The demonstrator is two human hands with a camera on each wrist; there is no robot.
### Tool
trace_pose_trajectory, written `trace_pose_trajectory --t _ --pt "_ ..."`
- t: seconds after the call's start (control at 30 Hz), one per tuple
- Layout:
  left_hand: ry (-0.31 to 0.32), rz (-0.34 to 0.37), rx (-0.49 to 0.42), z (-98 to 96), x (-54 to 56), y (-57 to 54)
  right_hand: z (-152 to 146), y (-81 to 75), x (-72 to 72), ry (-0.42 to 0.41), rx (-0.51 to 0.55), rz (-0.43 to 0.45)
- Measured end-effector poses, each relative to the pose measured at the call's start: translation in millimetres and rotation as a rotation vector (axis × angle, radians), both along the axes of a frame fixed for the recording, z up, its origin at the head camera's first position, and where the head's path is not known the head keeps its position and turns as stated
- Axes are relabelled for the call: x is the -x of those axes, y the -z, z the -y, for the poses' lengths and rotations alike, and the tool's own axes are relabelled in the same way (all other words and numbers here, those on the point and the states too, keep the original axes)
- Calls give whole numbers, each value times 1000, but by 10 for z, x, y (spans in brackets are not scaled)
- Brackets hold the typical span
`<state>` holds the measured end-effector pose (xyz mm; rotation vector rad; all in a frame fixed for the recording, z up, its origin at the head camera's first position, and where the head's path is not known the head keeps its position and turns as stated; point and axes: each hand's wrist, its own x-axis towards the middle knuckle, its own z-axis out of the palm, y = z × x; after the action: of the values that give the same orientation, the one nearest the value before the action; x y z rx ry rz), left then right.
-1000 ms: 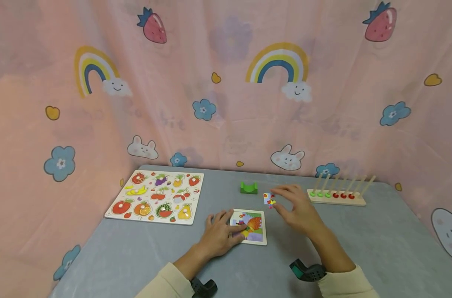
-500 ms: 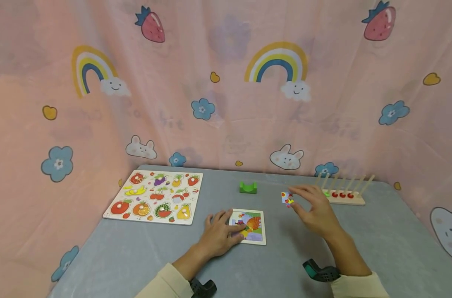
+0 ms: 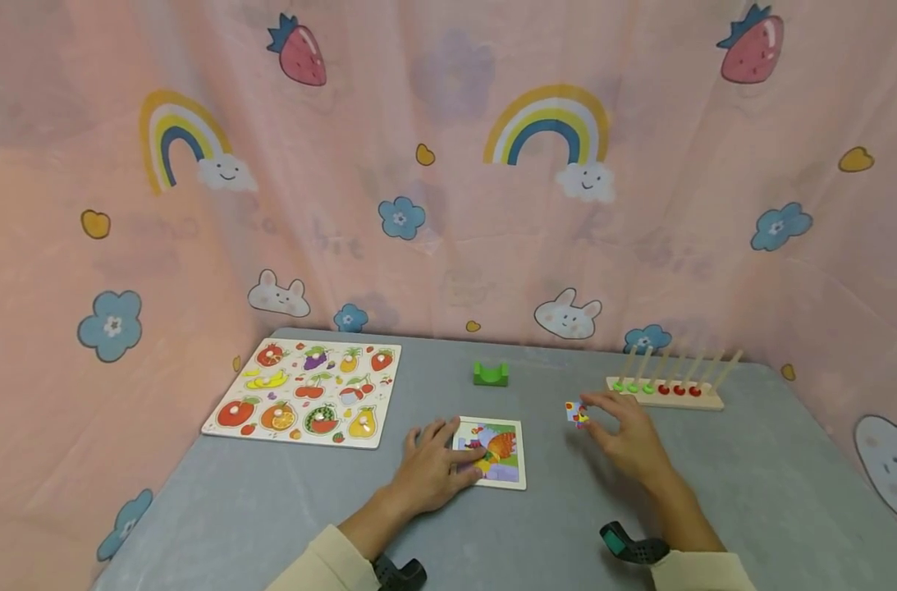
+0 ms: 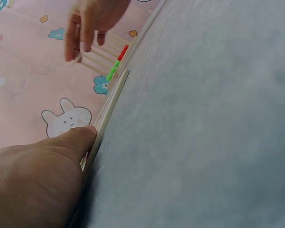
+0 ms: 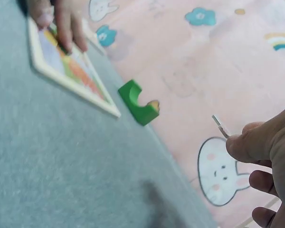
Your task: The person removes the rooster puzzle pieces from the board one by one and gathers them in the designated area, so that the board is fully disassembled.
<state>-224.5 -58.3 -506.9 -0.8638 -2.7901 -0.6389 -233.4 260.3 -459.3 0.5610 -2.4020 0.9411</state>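
My left hand (image 3: 433,466) lies on a small framed jigsaw puzzle (image 3: 523,461), its fingers extended over the left part of the colourful picture. In the left wrist view the thumb (image 4: 80,140) presses at the puzzle's pale edge. To the right, my right hand (image 3: 629,437) pinches a small jigsaw piece (image 3: 575,414) printed in several colours between thumb and fingers. Seen edge-on in the right wrist view, the piece (image 5: 220,125) is thin and held up off the table, its far end free.
A fruit peg puzzle board (image 3: 298,437) lies at the left. Behind the framed puzzle stands a green notched block (image 3: 491,375). A wooden peg rack (image 3: 707,400) with green and red beads is at the back right, just beyond my right hand. A printed curtain (image 3: 463,246) borders the grey table.
My right hand has carried the jigsaw piece to the right, away from the framed puzzle, then slightly lower and nearer. The left hand stays in place on the puzzle.
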Motion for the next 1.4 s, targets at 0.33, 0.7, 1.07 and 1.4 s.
trace_pose_trajectory --t 0.33,0.7,1.07,1.4 --pt "-7 13 13 2 -8 -3 -58 284 59 12 -25 58" --pt "-10 12 -2 -7 -14 8 -87 381 74 31 -54 179" --pt "0 -10 2 12 -12 11 -81 394 72 55 -83 234" --pt "4 -23 -6 10 -10 19 -50 301 67 58 -70 259"
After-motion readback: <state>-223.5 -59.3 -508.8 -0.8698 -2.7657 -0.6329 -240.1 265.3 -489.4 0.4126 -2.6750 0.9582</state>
